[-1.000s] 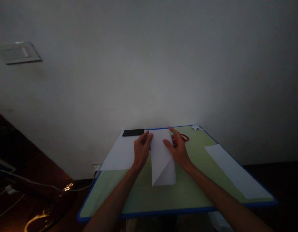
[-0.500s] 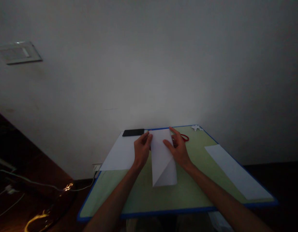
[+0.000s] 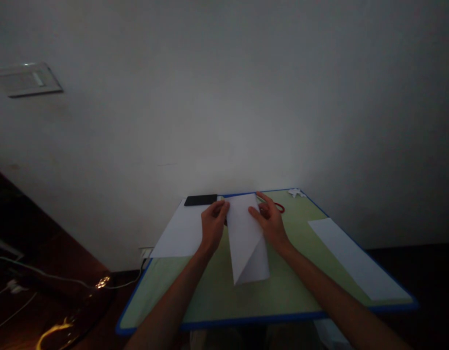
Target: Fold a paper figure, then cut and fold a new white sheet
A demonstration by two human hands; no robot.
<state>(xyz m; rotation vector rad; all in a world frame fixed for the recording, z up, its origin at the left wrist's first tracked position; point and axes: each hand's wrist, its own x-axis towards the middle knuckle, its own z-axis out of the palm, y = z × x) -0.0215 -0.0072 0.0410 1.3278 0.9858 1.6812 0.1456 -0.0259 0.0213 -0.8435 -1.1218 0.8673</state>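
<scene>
A folded sheet of white paper is held up over the table, with a diagonal crease or flap across its lower right part. My left hand pinches its upper left edge between thumb and fingers. Along the upper right edge my right hand grips it, thumb on the front face and index finger reaching to the top corner. The other fingers of that hand are partly behind the sheet. Just beyond my right hand shows a red loop, perhaps a scissors handle; the rest is hidden.
The green table has a blue edge and stands against the wall. On its left lies white paper with a black phone-like slab at the back. A white paper strip lies on the right. Crumpled paper scraps sit at the back right corner.
The held paper has tilted a little, its lower end swinging slightly right and toward me. My right thumb has shifted slightly right; both hands keep their hold.
</scene>
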